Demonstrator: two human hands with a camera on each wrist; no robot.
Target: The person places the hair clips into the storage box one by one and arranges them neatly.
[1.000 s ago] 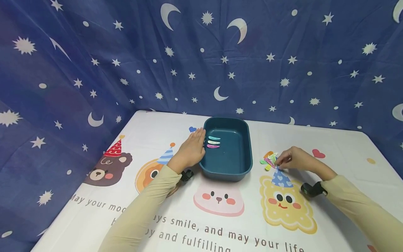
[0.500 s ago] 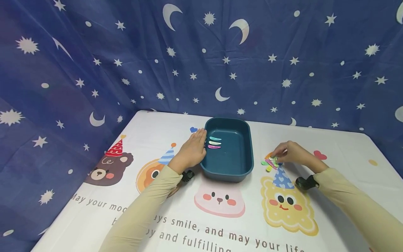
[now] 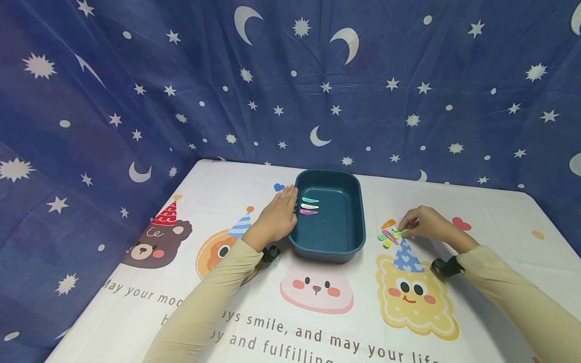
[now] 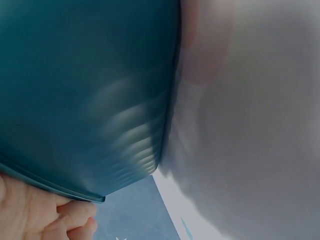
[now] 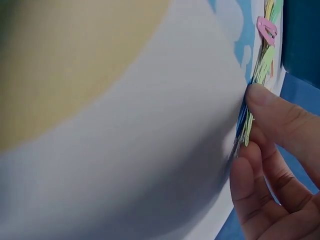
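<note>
A dark teal plastic box (image 3: 340,219) stands mid-table. My left hand (image 3: 278,214) rests along its left rim with the fingers straight; in the left wrist view its fingers (image 4: 30,210) lie at the rim. Inside, near that wall, three snap hair clips lie in a row: blue (image 3: 310,200), pale yellow (image 3: 309,206) and pink (image 3: 308,212). Right of the box, my right hand (image 3: 426,225) pinches a light green hair clip (image 5: 248,127) between thumb and fingers at the edge of a small pile. A pink hair clip (image 3: 389,236) and an orange hair clip (image 3: 388,223) lie in that pile.
A white tablecloth (image 3: 236,176) printed with cartoon faces and lettering covers the table. Behind and to the left hangs a blue curtain (image 3: 272,75) with moons and stars. A black wrist camera (image 3: 447,266) sits on the right sleeve.
My right hand moved left over the pile, then back right, uncovering the orange clip, with a light green clip now at its fingertips. The left hand stays at the box.
</note>
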